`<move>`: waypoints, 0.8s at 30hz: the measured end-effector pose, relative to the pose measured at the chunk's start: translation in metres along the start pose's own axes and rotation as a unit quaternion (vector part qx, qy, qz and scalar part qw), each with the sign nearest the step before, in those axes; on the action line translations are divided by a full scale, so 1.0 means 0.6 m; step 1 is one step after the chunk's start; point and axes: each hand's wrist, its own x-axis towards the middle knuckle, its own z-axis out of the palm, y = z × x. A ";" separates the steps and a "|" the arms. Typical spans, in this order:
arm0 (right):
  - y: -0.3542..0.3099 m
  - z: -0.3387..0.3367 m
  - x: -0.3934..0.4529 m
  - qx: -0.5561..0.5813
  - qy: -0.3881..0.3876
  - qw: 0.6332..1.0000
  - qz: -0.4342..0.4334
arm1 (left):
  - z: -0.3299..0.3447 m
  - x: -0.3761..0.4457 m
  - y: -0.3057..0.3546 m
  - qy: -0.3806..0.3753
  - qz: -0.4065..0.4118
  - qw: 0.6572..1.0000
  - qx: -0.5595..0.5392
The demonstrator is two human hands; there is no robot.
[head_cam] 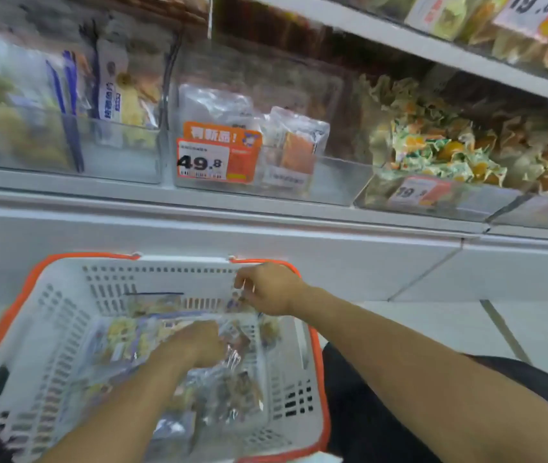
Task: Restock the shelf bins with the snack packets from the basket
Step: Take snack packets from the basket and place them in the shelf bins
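Both grips are held inside the basket [48,322], a white slotted one with an orange rim, seen low in the view below the shelf. The right hand [271,290] is raised at the far right corner of the basket, its fingers curled and pinching the top edge of a clear packet [232,304]; what that packet contains cannot be told through the blur. The left hand [195,345] is lower, in the middle of the basket, with fingers bent down onto the heap of packets [232,392]; whether one is actually gripped cannot be told. The packets are clear, crinkled pouches, some with blue and yellow print, some showing brown contents, and they are piled flat and overlapping across the basket floor, with no common direction to be made out. On the shelf above, clear bins [332,182] are ranged side by side. In the middle bin, pouches [296,142] are stood upright, long axis vertical, behind an orange price tag [216,158] marked 49.8. The left bin is filled with upright blue-edged packs [115,88], and the right bin with small twisted sweets [433,148].
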 end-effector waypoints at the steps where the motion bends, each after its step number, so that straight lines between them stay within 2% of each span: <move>1: 0.009 0.063 0.011 0.012 -0.067 0.996 0.049 | 0.042 0.002 -0.017 -0.073 -0.021 0.997 0.018; 2: 0.008 0.111 0.013 0.015 -0.140 0.987 0.082 | 0.079 0.003 -0.032 -0.112 -0.043 0.993 0.016; 4: 0.010 0.205 0.001 0.005 -0.252 0.961 0.114 | 0.137 0.003 -0.057 -0.117 -0.081 0.990 -0.016; 6: 0.004 0.276 -0.020 0.078 -0.280 0.941 0.175 | 0.174 0.010 -0.071 -0.109 -0.105 0.985 -0.084; 8: 0.003 0.344 -0.035 0.167 -0.254 0.914 0.268 | 0.190 0.017 -0.076 -0.096 -0.116 0.978 -0.142; 10: -0.008 0.390 -0.032 0.219 -0.224 0.888 0.336 | 0.192 0.021 -0.071 -0.089 -0.115 0.977 -0.155; 13: -0.028 0.418 -0.024 0.244 -0.148 0.872 0.397 | 0.194 0.026 -0.067 -0.103 -0.108 0.976 -0.160; 15: -0.029 0.415 -0.019 0.249 -0.111 0.860 0.431 | 0.201 0.032 -0.070 -0.087 -0.114 0.975 -0.170; 18: -0.015 0.408 -0.016 0.245 -0.167 0.854 0.427 | 0.209 0.046 -0.083 -0.045 -0.148 0.966 -0.208; 21: -0.012 0.384 -0.012 0.288 -0.264 0.838 0.380 | 0.208 0.056 -0.093 -0.007 -0.191 0.935 -0.298; 24: -0.007 0.354 -0.012 0.396 -0.306 0.781 0.373 | 0.201 0.062 -0.103 -0.020 -0.200 0.916 -0.348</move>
